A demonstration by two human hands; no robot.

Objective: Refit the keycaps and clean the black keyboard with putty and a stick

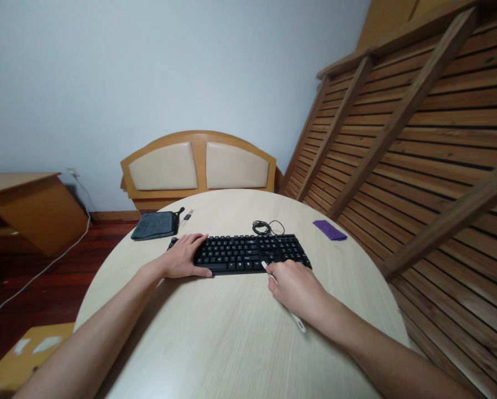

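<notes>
A black keyboard [231, 255] lies on the round pale wooden table [231, 332]. My left hand [184, 256] spans its left end, thumb along the near edge and fingers reaching to the far edge, holding it. In my right hand [292, 282] is a slim white-handled tool [298, 322], gripped near its upper end. The tool's tip meets the keyboard's near edge, right of the middle; its exact kind is hard to make out. The keyboard's coiled black cable [262, 227] rests just behind it.
A dark grey cloth pouch [154, 225] sits at the table's far left, beside a small dark object [187, 216]. A folded purple cloth [329, 230] lies at the right. Beyond are a headboard [198, 166], a leaning slatted wooden frame [398, 138] and a desk [32, 205].
</notes>
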